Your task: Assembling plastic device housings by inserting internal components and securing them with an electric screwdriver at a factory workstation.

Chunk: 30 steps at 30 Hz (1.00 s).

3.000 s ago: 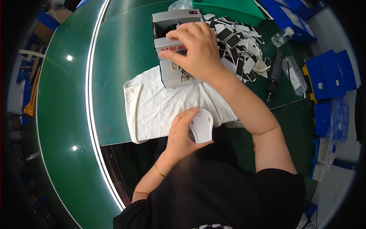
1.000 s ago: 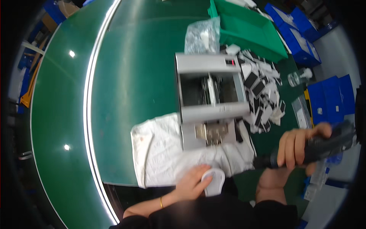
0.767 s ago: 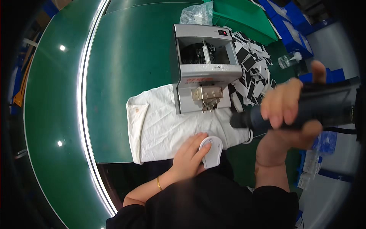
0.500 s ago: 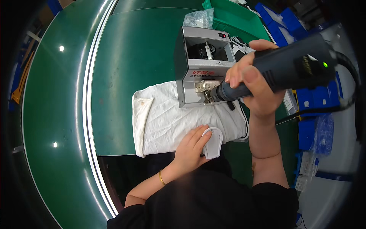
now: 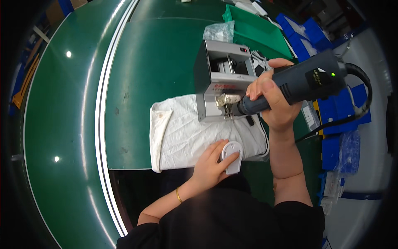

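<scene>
My right hand is wrapped round a dark grey electric screwdriver with a green light and a black cable. The screwdriver's nose meets the small metal outlet on the front of a grey screw feeder; the bit's tip is hidden there. Lower down, my left hand holds a small white plastic part, rounded at one end. The thumb lies across its face and the fingers are at its left edge and behind. Under both lies a folded white cloth.
A green crate and a clear plastic bag are behind the feeder. Blue bins line the right side. On the left, a pale metal rail crosses the green tabletop.
My left thumb has come down across the white part's face. The screwdriver's rear end has swung slightly left, while its nose stays at the feeder outlet. The whole view has shifted slightly.
</scene>
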Motion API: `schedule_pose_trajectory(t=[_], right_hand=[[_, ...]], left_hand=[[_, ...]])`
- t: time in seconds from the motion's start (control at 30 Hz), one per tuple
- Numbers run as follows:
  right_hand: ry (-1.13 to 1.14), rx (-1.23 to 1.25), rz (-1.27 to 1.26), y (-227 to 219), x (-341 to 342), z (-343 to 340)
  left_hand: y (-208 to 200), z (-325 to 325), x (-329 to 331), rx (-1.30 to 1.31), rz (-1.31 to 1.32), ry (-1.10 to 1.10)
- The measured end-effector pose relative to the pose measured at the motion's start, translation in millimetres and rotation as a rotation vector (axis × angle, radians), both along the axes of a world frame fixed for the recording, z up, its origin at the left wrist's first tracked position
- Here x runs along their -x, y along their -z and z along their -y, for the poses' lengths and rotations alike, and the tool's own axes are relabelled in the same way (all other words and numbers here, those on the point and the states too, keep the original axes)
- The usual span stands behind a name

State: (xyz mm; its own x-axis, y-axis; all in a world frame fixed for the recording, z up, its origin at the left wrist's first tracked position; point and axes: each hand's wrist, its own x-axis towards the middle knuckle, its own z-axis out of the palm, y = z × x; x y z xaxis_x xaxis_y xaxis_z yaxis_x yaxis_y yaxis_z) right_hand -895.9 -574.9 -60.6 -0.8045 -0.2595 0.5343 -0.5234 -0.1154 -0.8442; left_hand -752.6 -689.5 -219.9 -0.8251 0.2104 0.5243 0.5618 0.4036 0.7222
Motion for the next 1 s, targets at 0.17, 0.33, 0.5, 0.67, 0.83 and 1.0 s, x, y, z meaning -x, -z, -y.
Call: schedule_pose_trajectory(t=[0.17,0.33,0.5,0.67,0.83,1.0], right_hand=[[-0.021,0.068,0.088,-3,-36,-7],[0.076,0.034,0.150,-2,-82,-11],[0.052,-0.024,0.136,2,-91,-18],[0.067,-0.026,0.141,5,-93,-17],[0.050,-0.027,0.139,7,-91,-19],[0.051,-0.014,0.128,10,-89,-20]], left_hand=[[-1,2,3,0.060,0.004,-0.017],[7,0,6,0.066,0.013,-0.030],[7,0,2,0.043,0.017,-0.030],[5,-1,1,0.024,0.001,-0.040],[5,0,2,0.035,0.011,-0.030],[6,-1,3,0.038,0.018,-0.033]])
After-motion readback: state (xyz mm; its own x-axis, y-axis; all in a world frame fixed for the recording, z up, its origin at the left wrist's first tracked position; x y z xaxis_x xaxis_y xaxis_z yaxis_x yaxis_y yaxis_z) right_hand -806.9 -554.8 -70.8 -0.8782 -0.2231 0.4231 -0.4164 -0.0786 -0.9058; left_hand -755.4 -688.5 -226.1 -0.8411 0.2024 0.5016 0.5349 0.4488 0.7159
